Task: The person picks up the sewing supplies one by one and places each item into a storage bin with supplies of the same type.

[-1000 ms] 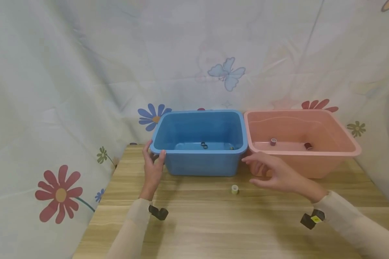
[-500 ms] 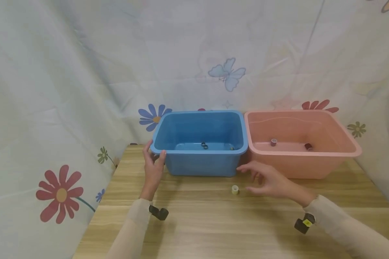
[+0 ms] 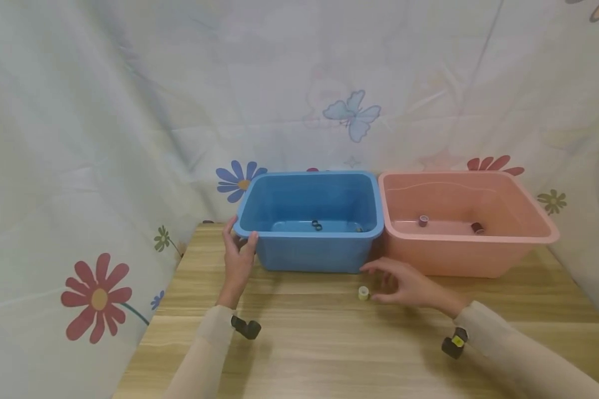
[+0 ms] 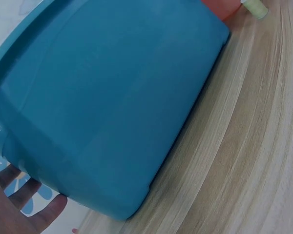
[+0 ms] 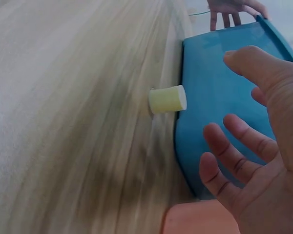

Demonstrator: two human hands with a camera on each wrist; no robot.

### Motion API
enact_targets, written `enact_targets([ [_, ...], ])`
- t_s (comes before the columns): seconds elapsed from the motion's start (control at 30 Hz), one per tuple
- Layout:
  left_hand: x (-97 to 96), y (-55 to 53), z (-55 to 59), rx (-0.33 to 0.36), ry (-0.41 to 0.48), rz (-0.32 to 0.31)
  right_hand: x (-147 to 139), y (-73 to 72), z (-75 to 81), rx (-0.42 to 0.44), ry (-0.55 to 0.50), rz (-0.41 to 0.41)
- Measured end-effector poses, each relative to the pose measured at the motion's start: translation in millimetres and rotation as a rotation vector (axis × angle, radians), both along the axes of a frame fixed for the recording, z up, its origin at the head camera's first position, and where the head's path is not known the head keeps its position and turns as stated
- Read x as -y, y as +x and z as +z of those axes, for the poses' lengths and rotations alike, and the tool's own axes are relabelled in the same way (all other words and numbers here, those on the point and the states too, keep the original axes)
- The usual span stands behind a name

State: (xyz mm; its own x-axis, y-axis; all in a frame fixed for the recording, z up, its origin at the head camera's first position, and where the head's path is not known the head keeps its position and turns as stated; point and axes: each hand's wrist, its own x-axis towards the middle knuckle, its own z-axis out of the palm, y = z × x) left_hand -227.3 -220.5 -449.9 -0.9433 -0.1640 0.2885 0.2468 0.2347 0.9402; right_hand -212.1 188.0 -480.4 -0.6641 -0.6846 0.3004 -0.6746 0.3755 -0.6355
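A small pale yellow thread spool (image 3: 363, 293) stands upright on the table in front of the blue bin (image 3: 309, 252). My right hand (image 3: 404, 282) hovers just right of it, thumb and fingers spread apart and nothing between them. In the right wrist view the spool (image 5: 167, 100) shows a white end, and the fingertips are apart from it. At the blue bin's front left corner, my left hand (image 3: 238, 266) holds the rim, thumb at the front and fingers along the side. Part of these fingers (image 4: 49, 214) shows in the left wrist view.
A pink bin (image 3: 469, 257) stands against the blue bin's right side. It contains a purple spool (image 3: 423, 220) and a dark red spool (image 3: 477, 228). Inside the blue bin lie two small dark rings (image 3: 316, 225). A flowered curtain (image 3: 279, 83) hangs behind the table (image 3: 299, 343).
My right hand has moved left and down from the pink bin's front, closer to the yellow spool. The left hand stays at the blue bin's corner.
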Motion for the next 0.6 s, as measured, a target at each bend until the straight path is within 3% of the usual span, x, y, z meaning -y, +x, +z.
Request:
enact_targets([
  [0.2,-0.2,-0.8,-2.1,-0.007,0.016,-0.004,3.8,-5.7,-14.4,0.007,-0.006,0.025],
  [0.43,7.3,-18.5,-27.9,-0.022,-0.001,0.014,5.4,-8.3,-26.4,0.071,0.048,-0.016],
  [0.6,8.2,-21.4,-33.7,-0.041,-0.011,0.034,6.5,-9.8,-32.4,0.060,0.059,-0.028],
])
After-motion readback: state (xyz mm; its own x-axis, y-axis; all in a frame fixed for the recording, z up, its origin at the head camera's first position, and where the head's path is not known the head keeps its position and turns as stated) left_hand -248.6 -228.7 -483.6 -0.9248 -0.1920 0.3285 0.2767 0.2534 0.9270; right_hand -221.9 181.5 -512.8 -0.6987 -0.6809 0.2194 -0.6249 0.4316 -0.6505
